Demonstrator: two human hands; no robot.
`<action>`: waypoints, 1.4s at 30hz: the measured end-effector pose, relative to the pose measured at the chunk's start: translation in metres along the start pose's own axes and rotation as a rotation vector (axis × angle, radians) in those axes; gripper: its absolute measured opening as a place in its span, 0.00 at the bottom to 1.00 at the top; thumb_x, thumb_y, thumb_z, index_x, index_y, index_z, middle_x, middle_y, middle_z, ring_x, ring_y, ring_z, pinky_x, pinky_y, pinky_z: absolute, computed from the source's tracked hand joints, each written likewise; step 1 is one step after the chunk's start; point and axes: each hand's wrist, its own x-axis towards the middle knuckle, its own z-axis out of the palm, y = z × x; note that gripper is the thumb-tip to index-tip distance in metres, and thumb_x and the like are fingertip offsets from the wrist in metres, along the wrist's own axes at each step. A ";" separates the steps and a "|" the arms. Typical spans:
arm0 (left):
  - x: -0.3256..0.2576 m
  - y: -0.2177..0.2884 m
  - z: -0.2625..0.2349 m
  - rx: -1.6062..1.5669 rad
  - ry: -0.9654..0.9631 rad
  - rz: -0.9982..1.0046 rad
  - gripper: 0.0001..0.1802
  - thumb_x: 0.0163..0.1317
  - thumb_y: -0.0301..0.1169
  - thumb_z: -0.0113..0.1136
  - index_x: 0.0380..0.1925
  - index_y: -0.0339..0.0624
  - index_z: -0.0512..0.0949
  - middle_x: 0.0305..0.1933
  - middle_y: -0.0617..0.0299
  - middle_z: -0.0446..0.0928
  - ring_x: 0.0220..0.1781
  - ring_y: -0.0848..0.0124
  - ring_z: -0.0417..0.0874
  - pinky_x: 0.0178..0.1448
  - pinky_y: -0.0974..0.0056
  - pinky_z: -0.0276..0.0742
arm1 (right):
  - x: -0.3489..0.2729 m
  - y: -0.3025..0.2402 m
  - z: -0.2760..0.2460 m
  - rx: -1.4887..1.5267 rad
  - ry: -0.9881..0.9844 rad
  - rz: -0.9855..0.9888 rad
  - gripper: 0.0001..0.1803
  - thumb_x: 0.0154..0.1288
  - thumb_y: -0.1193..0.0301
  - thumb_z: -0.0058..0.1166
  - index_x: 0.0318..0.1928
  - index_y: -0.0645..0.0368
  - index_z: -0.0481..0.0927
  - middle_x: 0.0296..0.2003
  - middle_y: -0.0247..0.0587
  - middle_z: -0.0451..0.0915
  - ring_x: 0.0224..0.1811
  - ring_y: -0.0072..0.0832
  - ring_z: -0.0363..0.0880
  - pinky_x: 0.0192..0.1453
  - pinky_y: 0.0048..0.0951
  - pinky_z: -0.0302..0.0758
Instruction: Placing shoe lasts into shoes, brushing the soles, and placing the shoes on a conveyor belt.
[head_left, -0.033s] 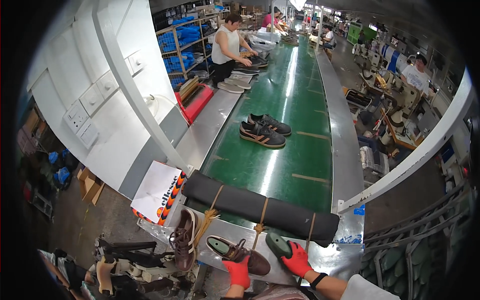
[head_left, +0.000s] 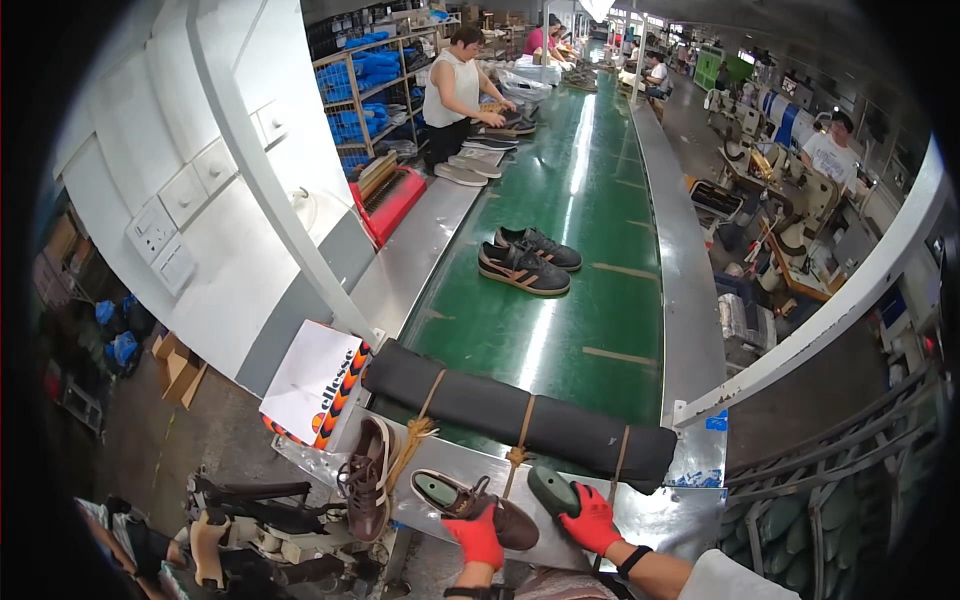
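My left hand (head_left: 480, 538), in a red glove, is closed on the side of a brown lace-up shoe (head_left: 515, 524) lying on the metal ledge. A green shoe last (head_left: 438, 489) shows in that shoe's opening. To its right, my right hand (head_left: 592, 520), also red-gloved, grips a separate dark green last (head_left: 552, 492), its rounded end pointing away from me. A second brown shoe (head_left: 370, 490) with loose laces rests left of the first, toe toward me; I see no last in it.
A black roll (head_left: 520, 415) tied with cords lies across the end of the green conveyor belt (head_left: 600, 320). Farther up stands a pair of black sneakers (head_left: 525, 265). At left are a shoebox (head_left: 312, 385) and a white post (head_left: 260, 180). A rack of green lasts (head_left: 800, 530) stands lower right.
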 end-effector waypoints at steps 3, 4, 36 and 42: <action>-0.010 0.018 0.027 0.007 0.384 0.001 0.36 0.55 0.23 0.72 0.63 0.37 0.66 0.62 0.52 0.74 0.60 0.62 0.78 0.62 0.55 0.77 | 0.000 -0.002 -0.004 -0.016 -0.099 -0.006 0.46 0.53 0.51 0.67 0.69 0.58 0.66 0.62 0.57 0.70 0.66 0.52 0.69 0.69 0.50 0.67; -0.002 0.009 0.012 0.011 0.343 0.005 0.39 0.54 0.22 0.74 0.65 0.37 0.65 0.63 0.53 0.74 0.59 0.62 0.79 0.62 0.57 0.77 | -0.002 -0.004 -0.003 -0.018 -0.155 -0.023 0.48 0.54 0.50 0.67 0.70 0.60 0.64 0.63 0.59 0.69 0.67 0.52 0.68 0.70 0.50 0.66; -0.058 0.058 -0.320 -1.130 -0.319 0.145 0.33 0.77 0.57 0.38 0.71 0.48 0.65 0.70 0.58 0.71 0.68 0.61 0.74 0.72 0.52 0.70 | -0.171 -0.500 0.135 -0.181 -0.581 -1.160 0.61 0.51 0.45 0.66 0.78 0.57 0.49 0.57 0.74 0.64 0.54 0.62 0.75 0.57 0.53 0.76; -0.064 -0.012 -0.350 -0.923 -0.290 0.118 0.31 0.78 0.54 0.36 0.69 0.44 0.66 0.67 0.58 0.74 0.65 0.59 0.77 0.70 0.52 0.73 | -0.171 -0.470 0.111 -0.121 -0.580 -1.061 0.59 0.55 0.47 0.65 0.80 0.51 0.45 0.67 0.78 0.56 0.64 0.67 0.66 0.68 0.52 0.68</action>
